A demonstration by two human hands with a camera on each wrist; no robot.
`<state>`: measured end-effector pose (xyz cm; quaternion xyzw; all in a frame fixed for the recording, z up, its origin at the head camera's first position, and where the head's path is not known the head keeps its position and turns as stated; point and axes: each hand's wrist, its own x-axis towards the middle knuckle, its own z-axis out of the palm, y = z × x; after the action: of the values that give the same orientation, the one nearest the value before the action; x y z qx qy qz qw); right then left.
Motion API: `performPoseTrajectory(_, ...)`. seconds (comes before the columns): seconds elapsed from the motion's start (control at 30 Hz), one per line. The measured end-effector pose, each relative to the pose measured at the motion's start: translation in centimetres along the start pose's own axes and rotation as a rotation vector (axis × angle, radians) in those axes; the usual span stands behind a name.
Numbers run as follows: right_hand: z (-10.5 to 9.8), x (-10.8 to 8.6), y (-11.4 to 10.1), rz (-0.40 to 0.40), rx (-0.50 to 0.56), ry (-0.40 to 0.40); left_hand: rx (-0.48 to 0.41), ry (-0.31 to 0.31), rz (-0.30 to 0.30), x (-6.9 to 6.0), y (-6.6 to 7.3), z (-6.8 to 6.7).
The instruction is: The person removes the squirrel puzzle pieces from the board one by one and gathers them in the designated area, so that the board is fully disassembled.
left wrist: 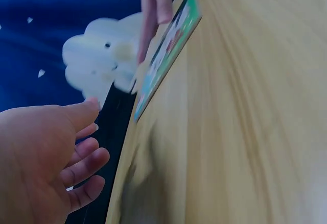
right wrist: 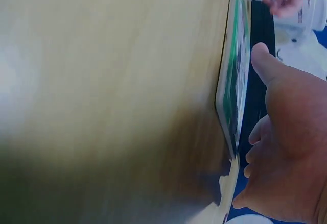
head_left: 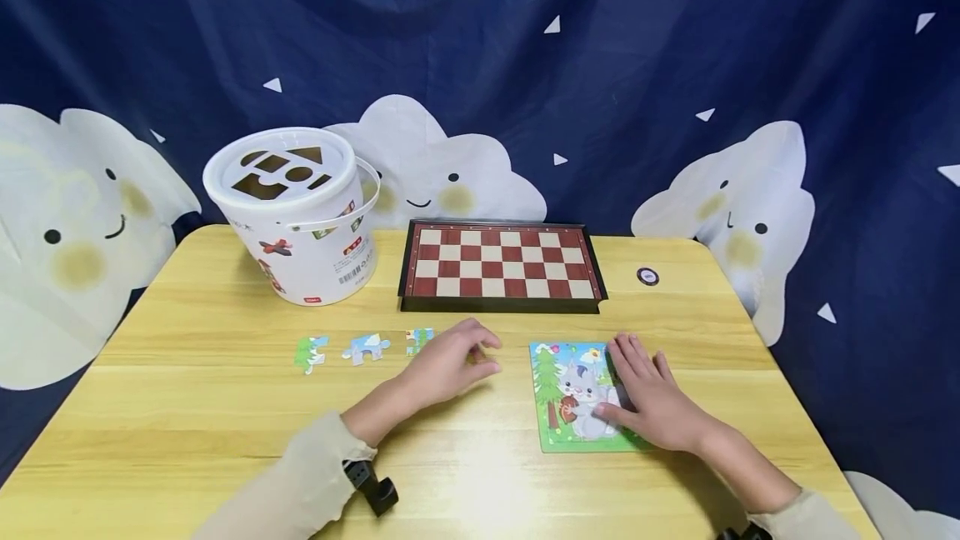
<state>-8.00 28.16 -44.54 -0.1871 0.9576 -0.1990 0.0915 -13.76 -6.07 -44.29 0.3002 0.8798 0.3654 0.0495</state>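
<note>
A square puzzle board [head_left: 551, 437] with a squirrel picture lies on the table, and the right hand [head_left: 660, 407] rests over its right side with fingers extended, covering part of the picture. The left hand [head_left: 450, 365] hovers left of the board, fingers loosely bent and nothing seen in them. Beside and behind that hand are loose pieces: a green and blue one [head_left: 309, 353], a blue and grey one [head_left: 367, 348] and one [head_left: 418, 340] partly near the knuckles. In the left wrist view the left hand [left wrist: 51, 157] is empty, apart from the board [left wrist: 168, 50].
A red and white checkered board [head_left: 502, 265] with a black frame lies behind the hands. To its left stands a white bucket [head_left: 300, 232] with shaped holes in its lid. A small round disc [head_left: 647, 276] lies at the back right of the table [head_left: 225, 423].
</note>
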Motion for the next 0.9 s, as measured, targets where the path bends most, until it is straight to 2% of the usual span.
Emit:
performPoseTrajectory(0.13,0.6,0.2,-0.9,-0.020,-0.001,-0.020,0.038,-0.061,0.043,1.0,1.2,1.3)
performPoseTrajectory(0.23,1.2,0.3,-1.4,-0.040,-0.020,-0.027,0.053,-0.083,0.064,1.6,1.8,2.2)
performPoseTrajectory(0.43,1.9,0.6,-2.0,-0.081,-0.065,-0.026,0.091,-0.130,0.078,2.5,2.7,3.7)
performPoseTrajectory(0.63,2.2,0.7,-2.3,-0.099,-0.080,-0.045,0.127,-0.160,0.077,3.2,3.1,5.0)
performPoseTrajectory(0.9,2.5,0.6,-2.4,-0.130,-0.108,-0.030,0.195,-0.172,0.112,3.3,3.0,6.1)
